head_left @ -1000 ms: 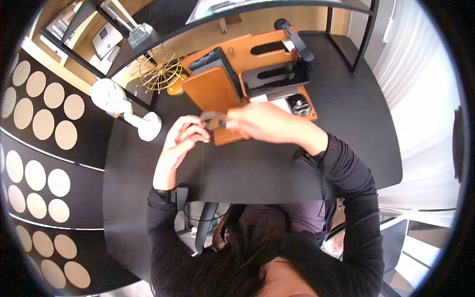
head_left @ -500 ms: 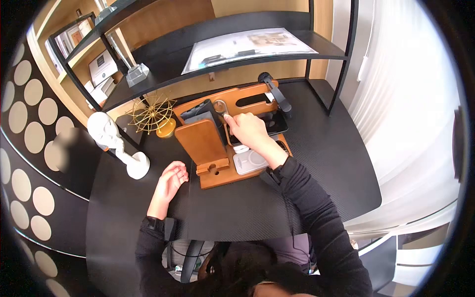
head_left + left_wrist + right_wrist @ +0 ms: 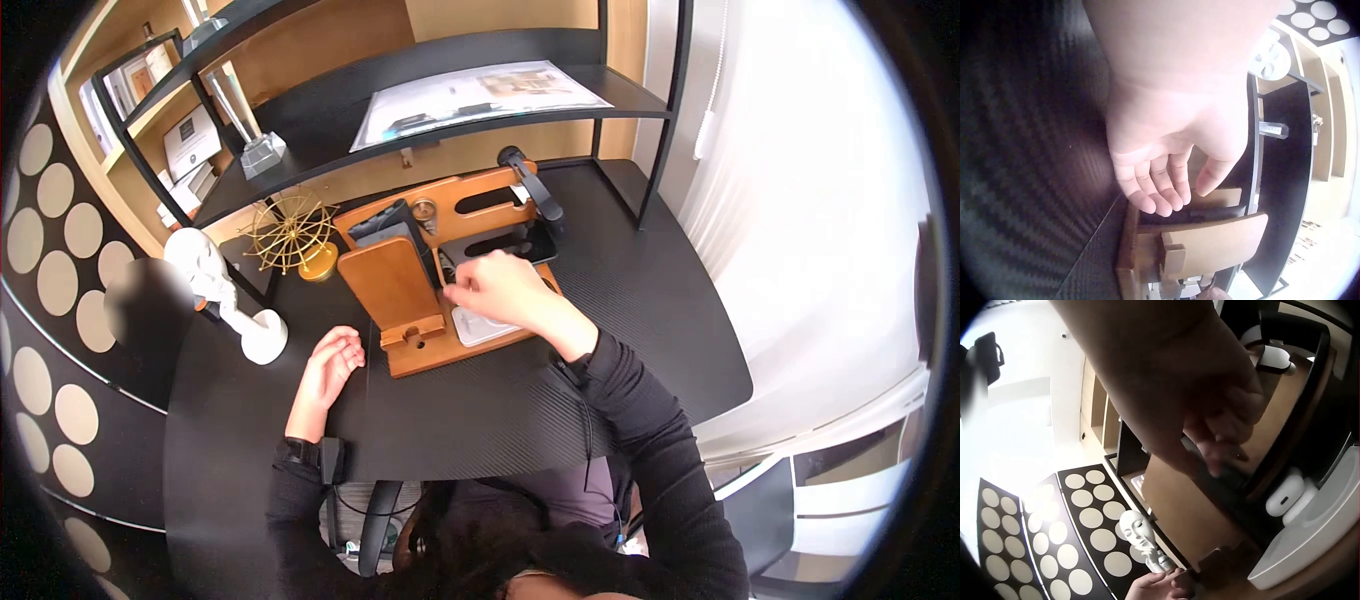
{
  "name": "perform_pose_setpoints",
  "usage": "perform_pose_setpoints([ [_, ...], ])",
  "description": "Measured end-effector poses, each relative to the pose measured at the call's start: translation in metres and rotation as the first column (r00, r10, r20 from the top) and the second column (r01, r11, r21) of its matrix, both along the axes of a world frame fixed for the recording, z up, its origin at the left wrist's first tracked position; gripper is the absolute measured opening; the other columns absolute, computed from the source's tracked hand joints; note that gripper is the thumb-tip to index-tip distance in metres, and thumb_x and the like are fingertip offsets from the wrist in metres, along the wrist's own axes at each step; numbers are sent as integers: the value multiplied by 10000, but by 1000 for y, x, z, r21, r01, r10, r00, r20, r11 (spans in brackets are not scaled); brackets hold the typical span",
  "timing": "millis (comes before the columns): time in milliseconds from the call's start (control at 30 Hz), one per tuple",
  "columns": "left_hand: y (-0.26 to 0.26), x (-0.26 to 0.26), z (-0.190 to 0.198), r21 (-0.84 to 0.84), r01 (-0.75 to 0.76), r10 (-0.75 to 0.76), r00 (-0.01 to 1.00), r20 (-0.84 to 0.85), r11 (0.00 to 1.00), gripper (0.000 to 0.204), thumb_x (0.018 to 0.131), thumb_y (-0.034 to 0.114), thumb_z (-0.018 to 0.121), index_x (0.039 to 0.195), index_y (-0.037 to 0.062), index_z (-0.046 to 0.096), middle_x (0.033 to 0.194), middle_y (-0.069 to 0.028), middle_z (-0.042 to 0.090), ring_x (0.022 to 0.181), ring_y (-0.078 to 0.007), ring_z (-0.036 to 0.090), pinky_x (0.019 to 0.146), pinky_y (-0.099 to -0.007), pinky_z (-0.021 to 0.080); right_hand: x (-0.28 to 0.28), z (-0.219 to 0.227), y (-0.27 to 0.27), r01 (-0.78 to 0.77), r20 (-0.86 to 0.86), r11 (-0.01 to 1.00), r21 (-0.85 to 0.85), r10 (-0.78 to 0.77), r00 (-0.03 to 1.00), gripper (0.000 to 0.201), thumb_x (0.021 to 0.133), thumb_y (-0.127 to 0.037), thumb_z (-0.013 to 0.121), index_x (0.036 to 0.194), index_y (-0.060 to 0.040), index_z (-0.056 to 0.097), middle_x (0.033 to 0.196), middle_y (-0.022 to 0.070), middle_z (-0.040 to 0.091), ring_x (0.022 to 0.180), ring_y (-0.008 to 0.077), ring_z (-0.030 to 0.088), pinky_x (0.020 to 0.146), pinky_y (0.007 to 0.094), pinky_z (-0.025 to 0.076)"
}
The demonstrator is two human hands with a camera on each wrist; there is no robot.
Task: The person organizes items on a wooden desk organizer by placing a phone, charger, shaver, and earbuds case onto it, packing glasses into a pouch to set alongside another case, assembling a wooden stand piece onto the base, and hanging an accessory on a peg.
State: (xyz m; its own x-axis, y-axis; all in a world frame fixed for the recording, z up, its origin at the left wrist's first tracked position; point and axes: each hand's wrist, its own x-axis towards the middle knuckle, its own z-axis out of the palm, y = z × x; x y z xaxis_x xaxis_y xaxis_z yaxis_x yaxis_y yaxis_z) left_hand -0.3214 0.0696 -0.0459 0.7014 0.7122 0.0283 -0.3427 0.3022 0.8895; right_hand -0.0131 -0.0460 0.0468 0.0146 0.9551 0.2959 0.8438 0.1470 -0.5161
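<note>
On the desk stands a wooden desk organizer [image 3: 392,285] with an upright panel and a pegged back board. A round ring-like item [image 3: 424,212] hangs at its back board. My right hand [image 3: 505,292] is over the organizer's middle, fingers curled, just below a small dark loop [image 3: 447,262]. In the right wrist view the fingertips [image 3: 1215,465] come together near something dark; I cannot tell whether they pinch it. My left hand [image 3: 328,368] lies at the desk left of the organizer, holding nothing, its fingers loosely bent in the left wrist view.
A white charging pad [image 3: 480,328] lies on the organizer's base, with a white earbud case [image 3: 1285,494] beside it. A black phone [image 3: 530,240] and black band-like item [image 3: 538,192] are farther right. Left are a gold wheel ornament [image 3: 292,235] and white figurine [image 3: 262,338]. A shelf [image 3: 330,165] overhangs behind.
A second ago both hands met around a dark ring-like item. The right hand carried it up to the back board, then came down. The left hand drew back to the desk.
</note>
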Motion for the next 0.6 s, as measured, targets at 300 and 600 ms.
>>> perform_pose_setpoints([
  [300,-1,-3,-5,-54,-43,45,998,40,998,170,902,110,525,1046,28,566,894,-41,586,812,-151,554,719,-293,447,9,-27,-163,-810,-466,564,-162,680,566,338,918,-316,553,714,-48,534,647,122,544,577,290,537,529,394,402],
  [600,-3,2,-3,-52,-106,104,994,-34,993,159,892,128,522,1028,48,538,846,-26,543,771,-140,539,682,-262,437,-35,-254,-451,-71,-124,213,-974,-247,961,325,840,-260,555,1029,-19,664,931,185,673,924,325,645,772,421,503],
])
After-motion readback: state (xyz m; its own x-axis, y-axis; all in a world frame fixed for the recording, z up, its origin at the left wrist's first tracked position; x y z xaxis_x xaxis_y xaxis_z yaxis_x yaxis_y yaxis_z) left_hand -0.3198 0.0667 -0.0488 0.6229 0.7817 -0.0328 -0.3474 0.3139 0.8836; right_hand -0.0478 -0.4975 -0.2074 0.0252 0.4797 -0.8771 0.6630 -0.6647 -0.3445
